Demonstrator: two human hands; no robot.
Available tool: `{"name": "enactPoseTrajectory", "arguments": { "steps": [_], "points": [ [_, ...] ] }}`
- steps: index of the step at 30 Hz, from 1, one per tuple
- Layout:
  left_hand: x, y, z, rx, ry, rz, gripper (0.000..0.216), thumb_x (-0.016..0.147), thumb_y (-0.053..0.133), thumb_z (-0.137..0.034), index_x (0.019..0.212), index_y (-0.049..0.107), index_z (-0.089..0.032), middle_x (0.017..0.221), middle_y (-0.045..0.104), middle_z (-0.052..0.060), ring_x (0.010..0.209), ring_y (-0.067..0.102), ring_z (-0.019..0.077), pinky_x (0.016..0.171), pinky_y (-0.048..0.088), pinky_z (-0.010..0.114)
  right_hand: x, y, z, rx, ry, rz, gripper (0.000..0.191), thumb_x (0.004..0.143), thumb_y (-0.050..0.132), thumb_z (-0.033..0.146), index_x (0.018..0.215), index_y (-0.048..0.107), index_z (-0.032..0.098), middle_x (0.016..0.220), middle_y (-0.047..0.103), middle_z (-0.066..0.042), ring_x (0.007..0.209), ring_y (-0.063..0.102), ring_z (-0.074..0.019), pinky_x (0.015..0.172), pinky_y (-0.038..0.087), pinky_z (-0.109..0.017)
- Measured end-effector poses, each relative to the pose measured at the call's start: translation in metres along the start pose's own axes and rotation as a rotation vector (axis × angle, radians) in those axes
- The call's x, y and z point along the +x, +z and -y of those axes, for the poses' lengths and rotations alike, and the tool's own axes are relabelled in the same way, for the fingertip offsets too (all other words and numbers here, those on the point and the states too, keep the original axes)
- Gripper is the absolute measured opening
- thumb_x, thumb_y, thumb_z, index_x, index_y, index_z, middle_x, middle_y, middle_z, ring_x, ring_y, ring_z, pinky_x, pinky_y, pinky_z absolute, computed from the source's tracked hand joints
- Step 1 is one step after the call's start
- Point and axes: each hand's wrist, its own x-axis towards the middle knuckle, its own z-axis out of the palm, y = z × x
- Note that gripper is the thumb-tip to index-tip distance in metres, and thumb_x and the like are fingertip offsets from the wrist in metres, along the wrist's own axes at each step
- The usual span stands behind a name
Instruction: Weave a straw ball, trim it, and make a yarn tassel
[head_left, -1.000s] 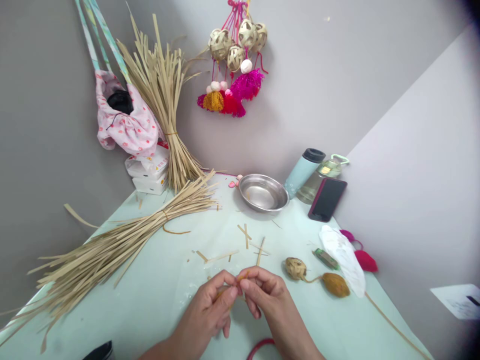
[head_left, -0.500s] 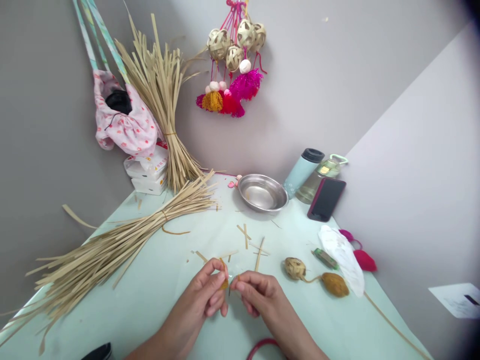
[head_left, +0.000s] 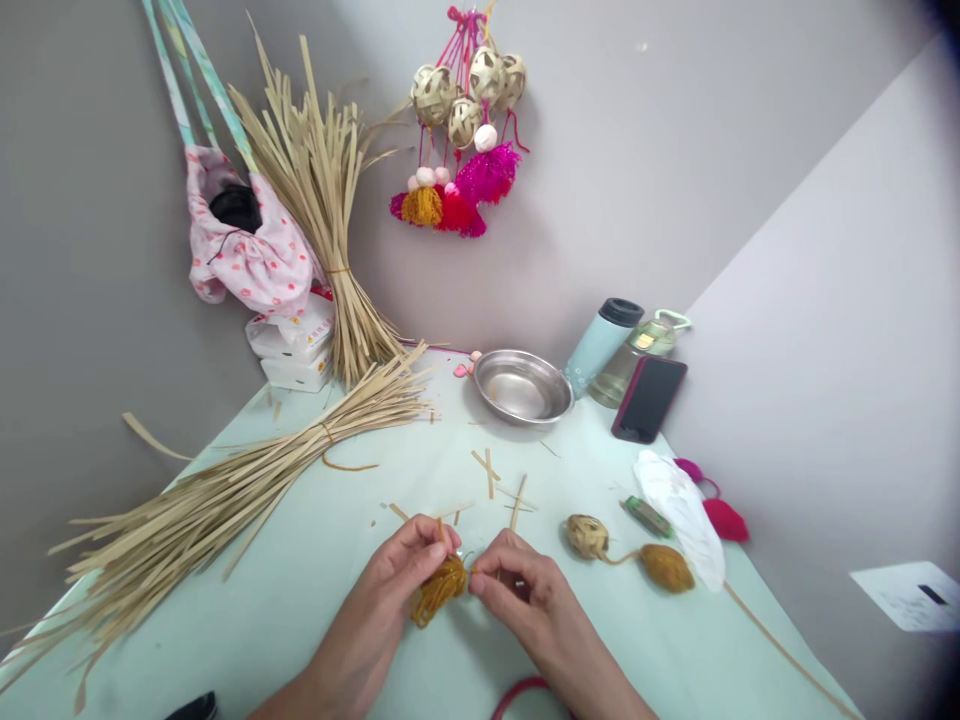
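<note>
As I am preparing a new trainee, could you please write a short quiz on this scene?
1. Which hand has the looped yarn bundle in its grasp?
2. True or false: the metal bowl stands with its open side up.
3. Which of these hangs high in the view: A) a clock, B) woven balls, C) a mirror?

Key: 1. The left hand. 2. True. 3. B.

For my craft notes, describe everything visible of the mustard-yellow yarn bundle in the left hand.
The mustard-yellow yarn bundle is a loose cluster of thin, soft-looking strands, apparently looped. The bare left hand grips its upper part; the rest droops over the pale green tabletop. The bare right hand is close beside it; any strand joining them is unclear.
</note>
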Motion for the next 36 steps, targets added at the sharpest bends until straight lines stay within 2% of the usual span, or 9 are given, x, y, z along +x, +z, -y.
{"name": "enactPoseTrajectory", "arguments": {
  "steps": [5, 8, 11, 16, 20, 24, 28, 33, 36],
  "points": [
    [-0.001, 0.000, -0.004, -0.181, 0.014, 0.028, 0.012, 0.095, 0.049, -0.030, 0.086, 0.053, -0.023, 0.084, 0.054, 0.000, 0.085, 0.051, 0.0145, 0.082, 0.039, 0.027, 0.000, -0.002, -0.002, 0.070, -0.018, 0.042, 0.028, 0.084, 0.063, 0.038, 0.065, 0.060, 0.017, 0.075, 0.048, 0.000, 0.065, 0.040, -0.0139, 0.060, 0.030, -0.027],
    [-0.002, 0.000, -0.003, -0.198, 0.013, 0.062, 0.018, 0.096, 0.048, -0.030, 0.080, 0.052, -0.022, 0.076, 0.052, -0.002, 0.085, 0.052, 0.0143, 0.081, 0.040, 0.027, 0.000, -0.003, -0.003, 0.353, 0.005, 0.098, 0.033, 0.086, 0.063, 0.038, 0.062, 0.056, 0.017, 0.076, 0.051, -0.001, 0.070, 0.044, -0.0144, 0.067, 0.034, -0.027],
    [-0.001, 0.002, 0.004, -0.065, 0.031, 0.088, 0.020, 0.094, 0.050, -0.030, 0.077, 0.052, -0.020, 0.070, 0.052, -0.002, 0.079, 0.052, 0.0144, 0.079, 0.039, 0.026, 0.000, 0.001, -0.003, 0.732, 0.001, 0.112, 0.029, 0.090, 0.059, 0.038, 0.071, 0.059, 0.016, 0.084, 0.057, -0.003, 0.074, 0.049, -0.0146, 0.074, 0.038, -0.028],
    [0.001, 0.004, 0.014, 0.005, 0.003, 0.117, 0.018, 0.092, 0.053, -0.033, 0.081, 0.052, -0.019, 0.065, 0.054, -0.002, 0.069, 0.052, 0.0134, 0.074, 0.039, 0.027, -0.002, 0.011, -0.003, 1.023, -0.001, 0.191, 0.033, 0.095, 0.051, 0.037, 0.070, 0.054, 0.016, 0.070, 0.056, -0.003, 0.062, 0.050, -0.0128, 0.056, 0.037, -0.023],
    [-0.002, 0.007, 0.010, -0.088, -0.083, 0.145, 0.021, 0.090, 0.055, -0.037, 0.081, 0.047, -0.020, 0.063, 0.053, -0.005, 0.048, 0.034, 0.0067, 0.052, 0.027, 0.020, -0.003, 0.013, -0.002, 0.995, 0.026, 0.195, 0.036, 0.095, 0.052, 0.038, 0.067, 0.047, 0.016, 0.061, 0.048, 0.002, 0.050, 0.039, -0.0078, 0.047, 0.025, -0.021],
    [-0.001, 0.004, 0.012, 0.000, -0.115, 0.288, 0.025, 0.092, 0.050, -0.043, 0.083, 0.045, -0.020, 0.061, 0.057, -0.004, 0.040, 0.022, 0.0046, 0.045, 0.014, 0.022, -0.004, 0.014, -0.004, 0.806, 0.025, 0.165, 0.041, 0.094, 0.050, 0.045, 0.064, 0.046, 0.017, 0.055, 0.044, 0.003, 0.049, 0.037, -0.0085, 0.049, 0.023, -0.022],
    [0.001, -0.003, 0.019, 0.208, -0.007, 0.320, 0.028, 0.092, 0.050, -0.046, 0.082, 0.048, -0.020, 0.051, 0.046, -0.007, 0.046, 0.028, 0.0081, 0.049, 0.021, 0.022, -0.005, 0.013, -0.006, 0.581, 0.040, 0.175, 0.046, 0.091, 0.050, 0.052, 0.062, 0.043, 0.018, 0.053, 0.040, 0.005, 0.049, 0.030, -0.0086, 0.049, 0.020, -0.023],
    [0.000, -0.005, 0.019, 0.327, 0.068, 0.363, 0.034, 0.093, 0.046, -0.048, 0.083, 0.054, -0.016, 0.070, 0.060, 0.001, 0.054, 0.031, 0.0091, 0.053, 0.026, 0.023, -0.006, 0.009, 0.000, 0.391, 0.024, 0.214, 0.045, 0.092, 0.049, 0.053, 0.063, 0.040, 0.019, 0.057, 0.036, 0.005, 0.055, 0.030, -0.0105, 0.053, 0.024, -0.025],
    [0.000, -0.004, 0.022, 0.312, 0.046, 0.372, 0.030, 0.092, 0.047, -0.046, 0.083, 0.051, -0.018, 0.073, 0.057, 0.000, 0.056, 0.033, 0.0090, 0.054, 0.026, 0.022, -0.007, 0.008, 0.004, 0.328, 0.034, 0.224, 0.044, 0.091, 0.049, 0.053, 0.064, 0.040, 0.020, 0.059, 0.035, 0.005, 0.057, 0.030, -0.0109, 0.054, 0.025, -0.025]
  ]
}}
